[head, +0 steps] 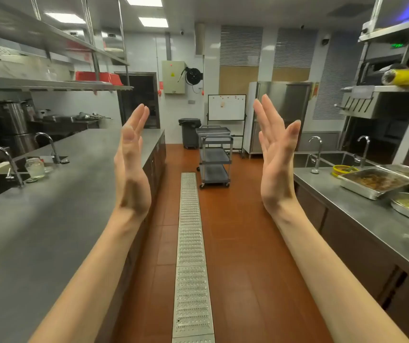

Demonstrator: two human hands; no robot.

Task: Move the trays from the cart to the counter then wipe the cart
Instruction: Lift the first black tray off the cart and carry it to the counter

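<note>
Two steel counters point(49, 219), tiled aisle, cart point(215, 159)

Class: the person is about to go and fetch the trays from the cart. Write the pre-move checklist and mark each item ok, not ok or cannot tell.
1. Left hand free, fingers straight: ok.
2. Right hand free, fingers straight: ok.
3. Cart in reach: not ok, it stands far down the aisle.
4. Floor clear on the way to the cart: ok.
5. Trays on the cart's top shelf: cannot tell, too small.
6. Bare space on the left counter for trays: ok.
</note>
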